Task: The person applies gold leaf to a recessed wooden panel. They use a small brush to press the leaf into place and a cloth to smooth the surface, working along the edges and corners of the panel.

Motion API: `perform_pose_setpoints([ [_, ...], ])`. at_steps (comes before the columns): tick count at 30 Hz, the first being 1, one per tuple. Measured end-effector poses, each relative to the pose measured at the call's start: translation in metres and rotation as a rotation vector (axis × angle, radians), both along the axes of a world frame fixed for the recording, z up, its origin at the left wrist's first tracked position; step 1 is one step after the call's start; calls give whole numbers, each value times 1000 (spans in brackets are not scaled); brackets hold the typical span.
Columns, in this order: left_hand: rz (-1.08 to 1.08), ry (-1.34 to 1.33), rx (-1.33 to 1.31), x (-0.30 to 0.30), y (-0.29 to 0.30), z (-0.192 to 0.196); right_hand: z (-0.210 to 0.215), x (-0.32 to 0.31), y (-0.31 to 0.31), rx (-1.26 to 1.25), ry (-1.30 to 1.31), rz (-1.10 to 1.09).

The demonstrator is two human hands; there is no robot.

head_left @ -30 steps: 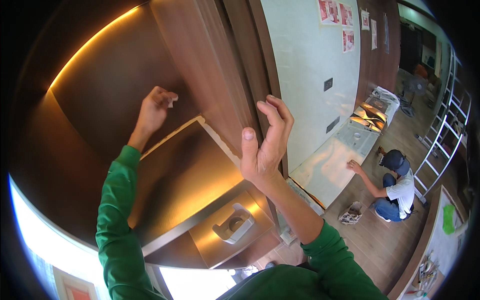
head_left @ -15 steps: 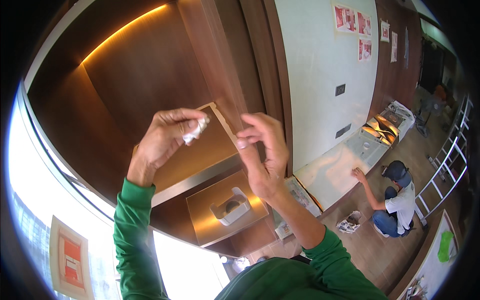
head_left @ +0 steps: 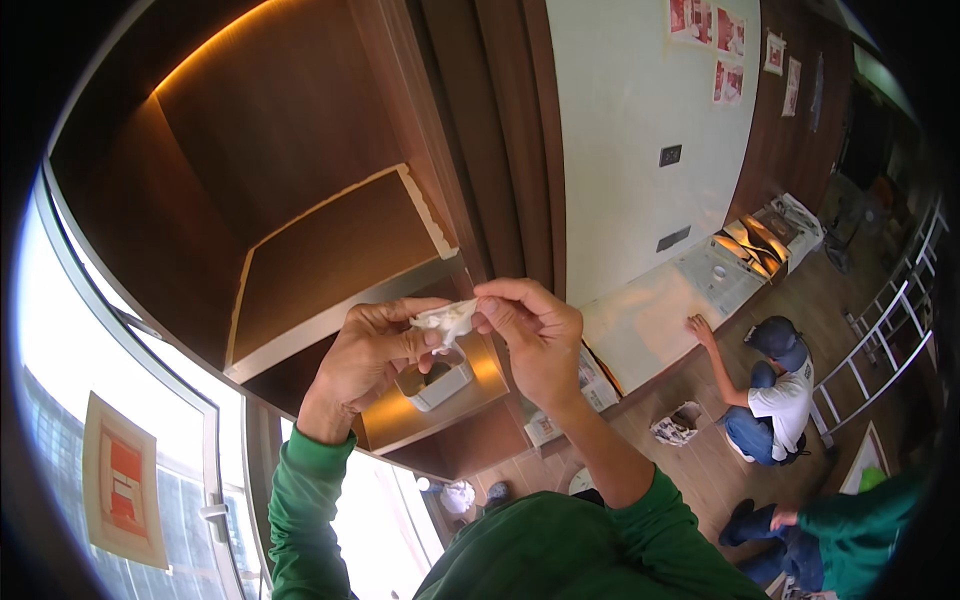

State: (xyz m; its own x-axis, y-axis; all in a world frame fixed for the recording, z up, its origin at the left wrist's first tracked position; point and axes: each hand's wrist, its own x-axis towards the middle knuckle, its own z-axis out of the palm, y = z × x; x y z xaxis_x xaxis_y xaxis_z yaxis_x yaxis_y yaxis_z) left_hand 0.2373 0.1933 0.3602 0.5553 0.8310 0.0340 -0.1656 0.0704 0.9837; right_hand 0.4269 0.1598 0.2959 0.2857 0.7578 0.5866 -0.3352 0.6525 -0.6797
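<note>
A small crumpled white rag or tissue (head_left: 450,319) is stretched between my hands in front of the wooden cabinet. My left hand (head_left: 362,358) is closed on its left end, fingers and thumb pinching it. At the other end, my right hand (head_left: 540,335) pinches its edge between thumb and fingers. Whether it is cloth or paper I cannot tell. Beyond the hands lies a brown shelf (head_left: 330,250) edged with masking tape. Below the hands, partly hidden by them, a white open container (head_left: 442,388) stands on a lit lower shelf.
A person in a cap (head_left: 775,395) crouches by a long low ledge (head_left: 640,335) at the right. Behind them stands a metal ladder (head_left: 875,370). Another person in a green sleeve (head_left: 860,525) is at lower right. A paper-lined box (head_left: 677,424) sits on the floor. A window (head_left: 170,420) borders the left.
My hands have come together, and the right hand now grips the white piece, which is spread wider. The view has shifted. A second person in green has appeared at lower right.
</note>
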Motion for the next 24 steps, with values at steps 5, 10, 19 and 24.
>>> perform_pose_setpoints([
  [5,38,-131,8,1,-3,-15,-3,14,-11,-64,-25,29],
  [10,149,-49,105,20,-14,-22,-11,12,-18,-109,15,70],
  [19,392,-460,-150,38,-26,-87,-43,-5,-32,-42,-343,-186],
  [24,490,-602,-291,56,-40,-89,-65,-15,-33,201,-683,-488],
])
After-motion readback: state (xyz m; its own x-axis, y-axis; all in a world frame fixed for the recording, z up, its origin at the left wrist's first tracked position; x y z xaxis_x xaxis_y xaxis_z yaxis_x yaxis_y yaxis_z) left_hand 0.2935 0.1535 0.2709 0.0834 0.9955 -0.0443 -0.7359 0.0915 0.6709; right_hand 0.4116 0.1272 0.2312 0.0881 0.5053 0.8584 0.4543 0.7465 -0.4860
